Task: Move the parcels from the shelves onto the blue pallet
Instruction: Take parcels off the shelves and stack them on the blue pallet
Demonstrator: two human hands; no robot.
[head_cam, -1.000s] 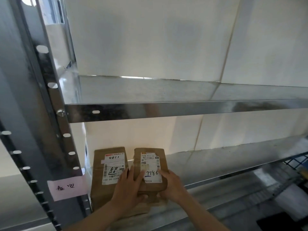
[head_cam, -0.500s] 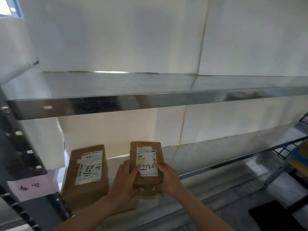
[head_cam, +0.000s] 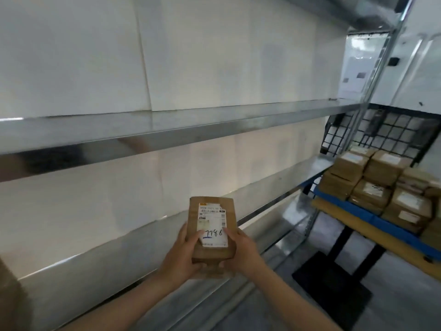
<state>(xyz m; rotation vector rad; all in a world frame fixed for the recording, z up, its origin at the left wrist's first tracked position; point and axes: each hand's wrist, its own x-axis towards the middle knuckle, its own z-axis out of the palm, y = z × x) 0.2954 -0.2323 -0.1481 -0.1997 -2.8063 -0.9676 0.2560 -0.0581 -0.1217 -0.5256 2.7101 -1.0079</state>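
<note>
I hold a small brown cardboard parcel with a white label marked "7786" in front of me, lifted off the metal shelf. My left hand grips its left side and my right hand grips its right side. The blue pallet shows at the right on a raised yellow platform, with several brown parcels stacked on it. The corner of another brown parcel is just visible at the far left edge on the shelf.
An upper metal shelf runs across the view above my hands. A black wire mesh panel stands behind the pallet. A black stand base sits on the grey floor under the platform. A shelf upright rises at the right.
Both hands lifted the parcel off the shelf, and my view swung right. The second parcel slid out to the left edge, and the pallet with its stack came into view.
</note>
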